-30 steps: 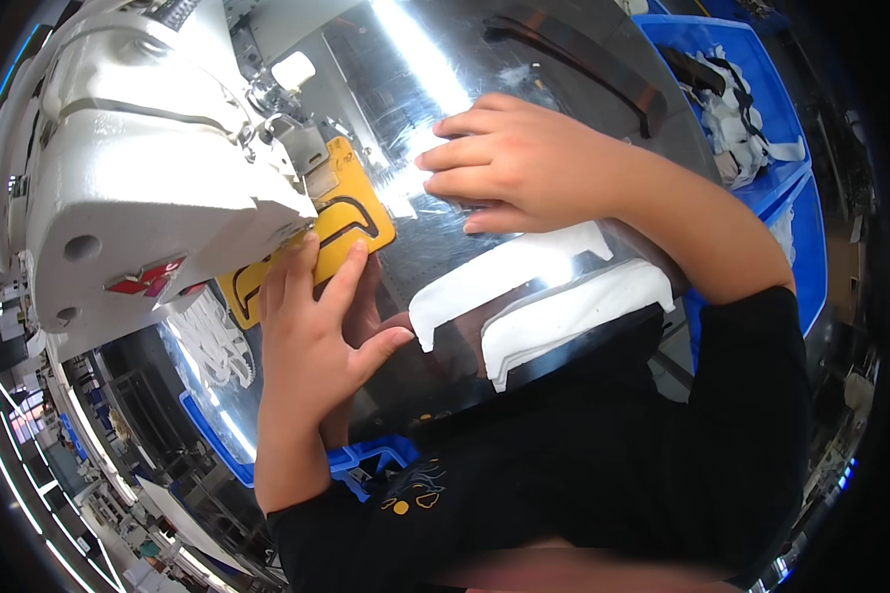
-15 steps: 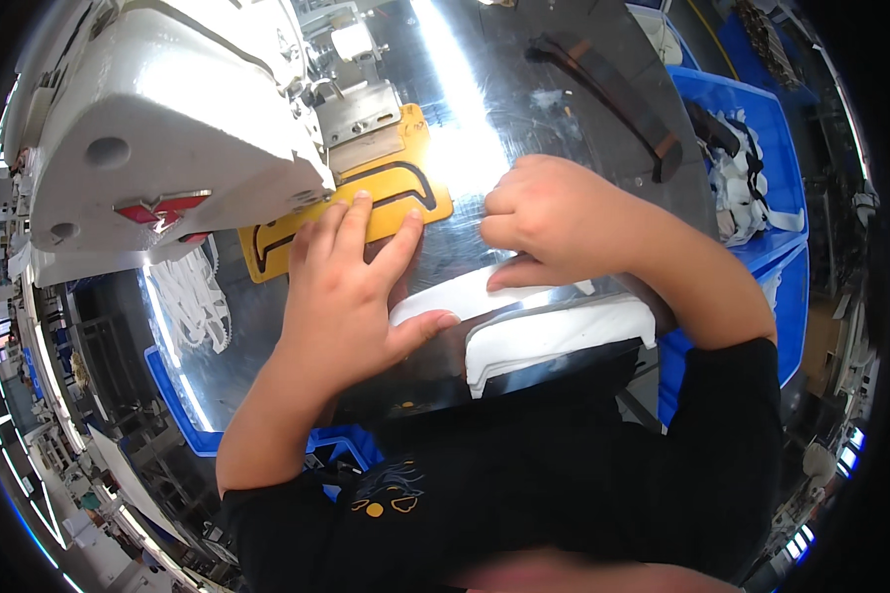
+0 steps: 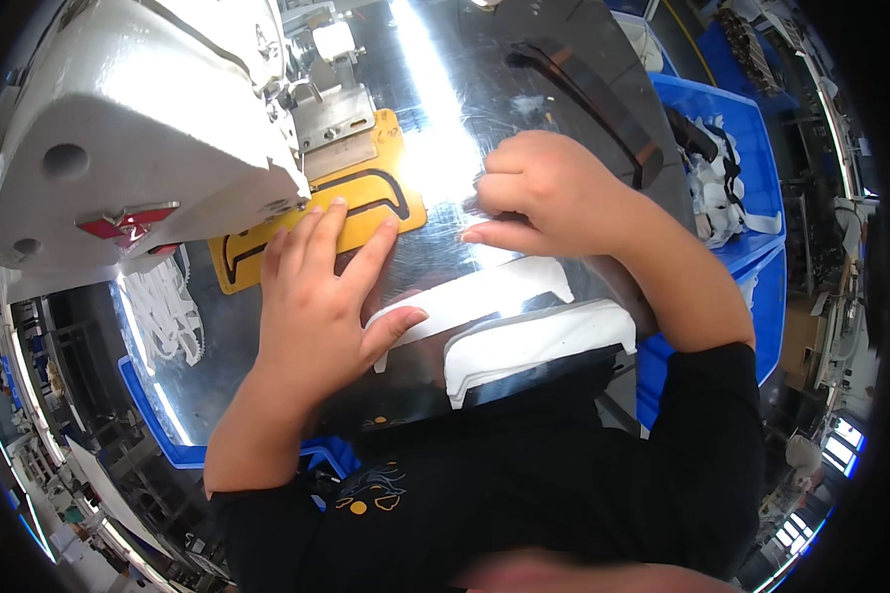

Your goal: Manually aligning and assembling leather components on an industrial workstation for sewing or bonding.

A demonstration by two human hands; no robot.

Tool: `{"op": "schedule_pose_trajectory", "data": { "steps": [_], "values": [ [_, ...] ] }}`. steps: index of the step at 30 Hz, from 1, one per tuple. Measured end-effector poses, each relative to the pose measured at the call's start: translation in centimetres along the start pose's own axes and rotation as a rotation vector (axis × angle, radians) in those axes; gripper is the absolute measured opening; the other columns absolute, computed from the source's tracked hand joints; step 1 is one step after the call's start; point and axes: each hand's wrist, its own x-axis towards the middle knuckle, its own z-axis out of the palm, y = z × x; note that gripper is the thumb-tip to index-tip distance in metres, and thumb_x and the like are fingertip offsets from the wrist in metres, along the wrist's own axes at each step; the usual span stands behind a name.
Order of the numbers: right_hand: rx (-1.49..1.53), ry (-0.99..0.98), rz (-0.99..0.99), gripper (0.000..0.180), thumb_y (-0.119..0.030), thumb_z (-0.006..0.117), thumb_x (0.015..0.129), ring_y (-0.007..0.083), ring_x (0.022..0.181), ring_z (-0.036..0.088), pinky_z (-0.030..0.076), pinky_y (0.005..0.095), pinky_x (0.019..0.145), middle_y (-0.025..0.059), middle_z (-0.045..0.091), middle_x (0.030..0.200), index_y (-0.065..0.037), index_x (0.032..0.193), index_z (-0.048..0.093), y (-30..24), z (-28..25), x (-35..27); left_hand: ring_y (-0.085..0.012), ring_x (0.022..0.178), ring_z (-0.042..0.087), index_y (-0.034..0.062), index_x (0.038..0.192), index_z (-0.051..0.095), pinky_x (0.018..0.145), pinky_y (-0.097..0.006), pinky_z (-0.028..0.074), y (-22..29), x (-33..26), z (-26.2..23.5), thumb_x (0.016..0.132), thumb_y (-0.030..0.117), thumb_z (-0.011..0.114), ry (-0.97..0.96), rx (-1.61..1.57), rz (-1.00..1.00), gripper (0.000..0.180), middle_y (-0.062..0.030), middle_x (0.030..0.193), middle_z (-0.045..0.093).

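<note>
1. Yellow template [image 3: 371, 190], in the head view, lies flat on the shiny worktop [image 3: 465, 49], toward its left edge and against the front of the white machine head [image 3: 158, 148].
2. My left hand [image 3: 311, 306] is spread wide, palm down, fingertips resting on the template and pinching nothing; it has stayed there over the last second. My thumb reaches over the left end of the loose white piece [image 3: 485, 292].
3. My right hand [image 3: 549, 193] has changed most: half a second ago it covered part of that piece, and now it is off it, farther from the worktop's near edge. Its fingers are curled, thumb slightly apart; no material shows, but the palm is hidden, so I cannot tell whether it holds anything.
4. The loose piece now shows more fully, lying between the template and the white stack [image 3: 544, 346] at the near edge.
5. As I judge it, the left hand is steadying the template, while the loose piece is left outside it.
</note>
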Motion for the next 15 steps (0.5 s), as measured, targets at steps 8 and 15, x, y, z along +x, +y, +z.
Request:
{"op": "schedule_pose_trajectory", "data": {
  "steps": [8,15],
  "values": [
    [-0.021,0.044,0.070,0.033,-0.033,0.088,0.088,0.0279,0.073,0.061,0.047,0.0412,0.065,0.0068,0.058,0.075,-0.010,0.077,0.066,0.2,-0.5,0.1,-0.0447,0.141,0.052,0.0076,0.143,0.070,0.121,-0.056,0.038,0.0,-0.2,0.2,0.080,0.054,0.088,0.055,-0.085,0.050,0.081,-0.0227,0.152,0.057],
    [-0.014,0.060,0.227,0.035,-0.032,0.090,0.085,0.0285,0.074,0.061,0.047,0.0402,0.066,0.0072,0.060,0.079,-0.009,0.080,0.064,1.0,-1.5,0.0,-0.0450,0.142,0.051,0.0071,0.141,0.071,0.121,-0.057,0.038,-0.1,-0.4,0.2,0.074,0.052,0.091,0.057,-0.126,0.065,0.084,-0.0217,0.151,0.057]
  ]
}}
